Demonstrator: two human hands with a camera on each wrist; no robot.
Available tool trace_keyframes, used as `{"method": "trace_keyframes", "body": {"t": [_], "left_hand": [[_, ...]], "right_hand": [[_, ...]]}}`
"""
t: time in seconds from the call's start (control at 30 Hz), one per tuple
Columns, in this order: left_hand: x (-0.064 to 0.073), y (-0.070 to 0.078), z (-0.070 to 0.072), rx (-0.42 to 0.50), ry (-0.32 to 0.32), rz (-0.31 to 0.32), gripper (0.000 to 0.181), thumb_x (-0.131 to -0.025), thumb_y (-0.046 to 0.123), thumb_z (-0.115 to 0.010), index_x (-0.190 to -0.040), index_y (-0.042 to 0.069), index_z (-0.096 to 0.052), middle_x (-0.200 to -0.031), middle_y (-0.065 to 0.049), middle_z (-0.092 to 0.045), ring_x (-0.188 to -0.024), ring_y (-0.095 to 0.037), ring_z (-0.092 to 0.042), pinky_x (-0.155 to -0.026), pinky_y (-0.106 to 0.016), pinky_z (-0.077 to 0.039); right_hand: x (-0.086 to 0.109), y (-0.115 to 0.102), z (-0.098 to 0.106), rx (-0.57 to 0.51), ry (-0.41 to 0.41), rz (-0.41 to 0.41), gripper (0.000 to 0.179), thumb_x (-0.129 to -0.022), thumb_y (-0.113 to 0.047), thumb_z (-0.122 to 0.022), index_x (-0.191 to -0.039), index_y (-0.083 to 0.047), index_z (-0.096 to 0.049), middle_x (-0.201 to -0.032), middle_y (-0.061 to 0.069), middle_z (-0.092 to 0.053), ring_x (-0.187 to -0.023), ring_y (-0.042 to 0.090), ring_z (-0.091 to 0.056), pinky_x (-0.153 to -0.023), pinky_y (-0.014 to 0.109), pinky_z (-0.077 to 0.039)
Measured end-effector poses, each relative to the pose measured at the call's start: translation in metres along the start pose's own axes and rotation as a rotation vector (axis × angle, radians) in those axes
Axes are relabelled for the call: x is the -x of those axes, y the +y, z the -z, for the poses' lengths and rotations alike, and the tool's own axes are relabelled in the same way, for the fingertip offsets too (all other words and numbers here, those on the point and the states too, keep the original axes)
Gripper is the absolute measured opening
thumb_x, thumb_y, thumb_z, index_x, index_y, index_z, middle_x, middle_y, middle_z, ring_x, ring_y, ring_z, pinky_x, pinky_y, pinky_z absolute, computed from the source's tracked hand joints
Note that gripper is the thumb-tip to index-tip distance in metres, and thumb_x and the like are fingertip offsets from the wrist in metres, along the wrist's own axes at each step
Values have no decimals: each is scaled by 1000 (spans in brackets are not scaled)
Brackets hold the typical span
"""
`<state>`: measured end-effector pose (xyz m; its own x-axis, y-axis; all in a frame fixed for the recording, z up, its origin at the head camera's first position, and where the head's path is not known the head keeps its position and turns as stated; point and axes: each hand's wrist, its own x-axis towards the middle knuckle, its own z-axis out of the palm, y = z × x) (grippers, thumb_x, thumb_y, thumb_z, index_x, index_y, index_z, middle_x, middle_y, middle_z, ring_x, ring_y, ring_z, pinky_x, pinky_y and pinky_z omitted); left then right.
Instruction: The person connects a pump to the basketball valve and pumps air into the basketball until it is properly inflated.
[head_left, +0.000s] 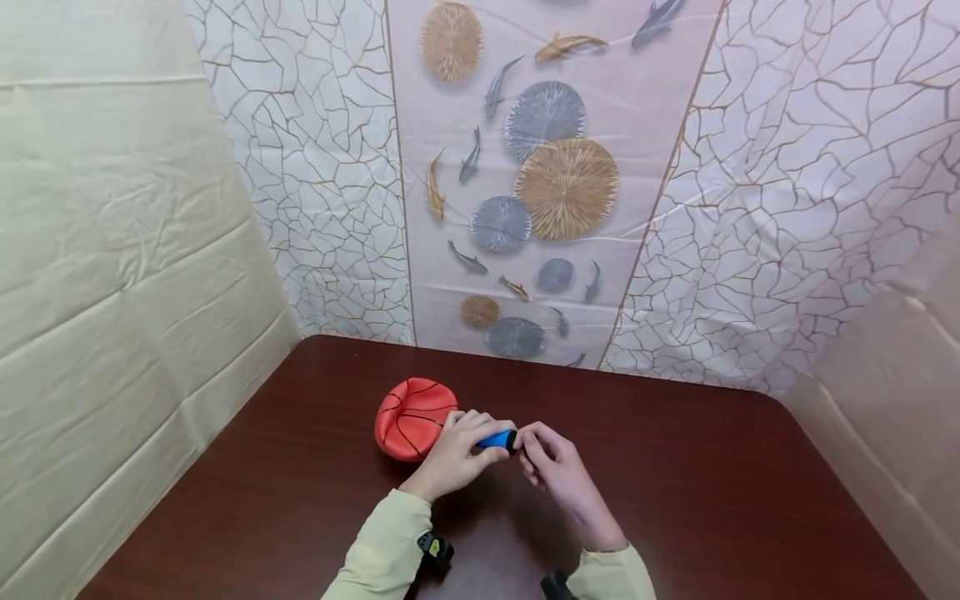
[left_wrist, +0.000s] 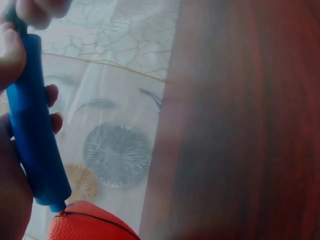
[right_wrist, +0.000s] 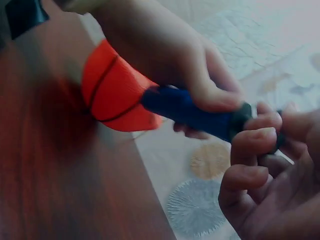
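Red ball (head_left: 408, 421) sits left of mid-bench (head_left: 712, 500) w/ a deep dent, so prob. only part-filled; more air left to go in. L hand (head_left: 459, 457) is wrapped round the blue pump (left_wrist: 37, 120), whose nozzle (left_wrist: 58, 207) meets the ball, so hookup looks done. R hand (head_left: 561, 477) pinches the dark handle (right_wrist: 280, 140); can't tell stroke pos.

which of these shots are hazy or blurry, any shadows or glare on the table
Head view: mostly clear, a soft shadow on the table below the left hand and a pale sheen between the sleeves; left wrist view: greyish haze over part of the table; right wrist view: upper right washed out, table blurred.
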<state>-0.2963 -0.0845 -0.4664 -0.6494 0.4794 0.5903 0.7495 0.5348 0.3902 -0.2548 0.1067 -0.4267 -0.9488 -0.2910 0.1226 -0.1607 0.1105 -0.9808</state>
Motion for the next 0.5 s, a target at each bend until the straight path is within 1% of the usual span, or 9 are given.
{"method": "trace_keyframes", "body": {"t": [0.1,0.17,0.2,0.3,0.4,0.5], "left_hand": [[0,-1,4,-8,-23,19,33,-91,35,-63,-123,25,-63,-108,5,-66,-100,-12,-55,-94,-39,-34],[1,-4,7,-11,-30,32,33,-92,38,-61,-124,27,-62,-108,5,-66,-100,-12,-55,-94,-39,-34],[2,-6,8,-10,-23,41,33,-92,39,-61,-124,28,-62,-108,5,-66,-100,-12,-55,-94,-40,-34],[3,-12,12,2,13,61,34,-92,42,-60,-124,29,-62,-105,5,-65,-99,-12,-55,-94,-42,-34],[4,-17,14,40,14,99,34,-92,40,-61,-125,30,-62,-105,5,-65,-101,-12,-54,-95,-43,-33],[6,-20,13,66,-12,123,34,-93,38,-61,-126,30,-61,-107,5,-64,-103,-13,-54,-96,-44,-33]], "right_hand": [[2,-3,10,35,-51,7,33,-105,-25,-41,-106,4,-56,-71,1,-48,-55,7,-43,-50,20,-36],[5,-8,18,18,-67,-12,38,-105,-30,-40,-107,3,-56,-72,1,-49,-56,7,-43,-52,21,-36],[8,-10,23,7,-64,-24,39,-105,-33,-39,-108,3,-56,-72,0,-50,-57,7,-43,-52,22,-36],[15,-19,37,-34,-30,-25,44,-104,-39,-36,-106,0,-56,-71,0,-50,-58,7,-44,-53,25,-35],[20,-25,47,-34,-24,6,43,-104,-40,-36,-105,-2,-56,-71,-1,-50,-58,7,-44,-53,29,-34],[20,-26,49,-7,-59,26,37,-104,-36,-40,-104,-2,-55,-71,-2,-49,-59,6,-44,-52,28,-34]]}}
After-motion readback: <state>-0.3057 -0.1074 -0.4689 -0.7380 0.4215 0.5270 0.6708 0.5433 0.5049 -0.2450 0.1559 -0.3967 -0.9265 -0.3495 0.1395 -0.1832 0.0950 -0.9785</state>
